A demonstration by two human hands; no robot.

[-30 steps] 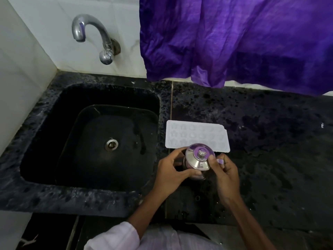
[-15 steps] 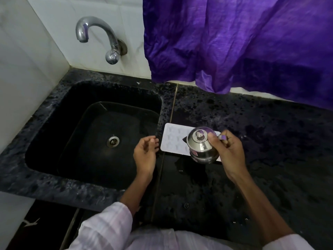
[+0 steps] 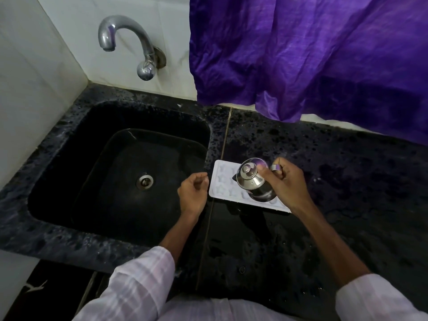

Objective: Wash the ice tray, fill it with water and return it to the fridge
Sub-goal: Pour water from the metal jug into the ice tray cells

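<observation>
A white ice tray (image 3: pixel 222 184) with star-shaped cells lies flat on the black counter just right of the sink. Above it my right hand (image 3: pixel 287 181) grips the handle of a small lidded steel jug (image 3: pixel 252 179), tilted with its spout toward the tray's left part. The jug and hand hide the tray's right half. My left hand (image 3: pixel 193 193) hovers over the sink's right rim, just left of the tray, fingers loosely curled and holding nothing.
The black sink (image 3: pixel 69 181) with a steel drain (image 3: pixel 144 181) fills the left. A chrome tap (image 3: pixel 129 42) juts from the white tiled wall above it. A purple cloth (image 3: pixel 312 54) hangs over the counter's back. The speckled black counter (image 3: pixel 359 181) is wet near me.
My left hand let go of the jug and moved left to the sink's rim. My right hand carried the jug forward over the tray and tilted it.
</observation>
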